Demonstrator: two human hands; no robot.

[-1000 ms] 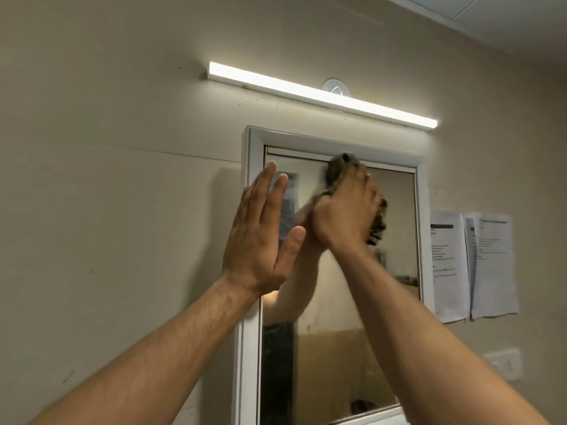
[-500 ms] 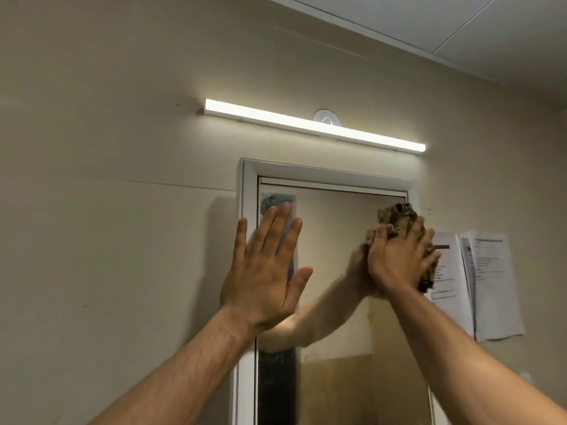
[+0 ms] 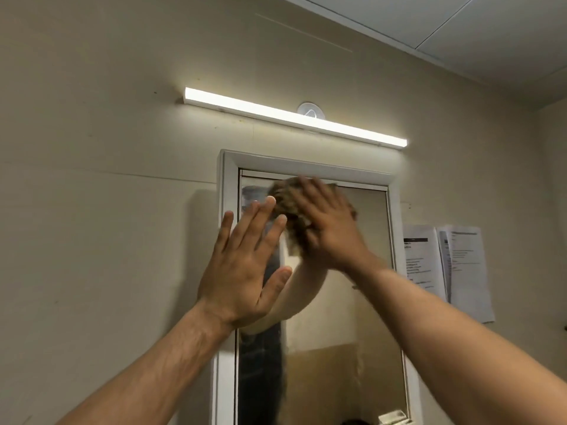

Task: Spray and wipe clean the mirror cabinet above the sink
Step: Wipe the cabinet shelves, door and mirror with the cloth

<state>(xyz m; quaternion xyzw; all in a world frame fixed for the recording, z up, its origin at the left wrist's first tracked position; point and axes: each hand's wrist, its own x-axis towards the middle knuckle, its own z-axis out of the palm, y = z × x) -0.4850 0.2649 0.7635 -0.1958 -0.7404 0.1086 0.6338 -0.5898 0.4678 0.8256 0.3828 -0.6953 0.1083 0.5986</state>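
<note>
The mirror cabinet hangs on a beige wall, its white frame running down the left side and across the top. A lit strip light sits on the wall at 12 o'clock from the cabinet, slanting down to the right, with a small round fitting just behind it.

The left hand is flat and spread, fingers apart and pointing up toward 1 o'clock, its palm toward the frame and the glass's left edge; whether it touches cannot be told. The right hand is blurred, fingers spread and pointing toward 11 o'clock, pressing a brownish cloth against the upper left of the glass, just under the top frame. The cloth bulges out from under the hand at 9 o'clock, just beside the left fingertips. The glass reflects a forearm below both hands.

Two printed sheets are stuck to the wall at 3 o'clock from the cabinet, just beside its right edge.
</note>
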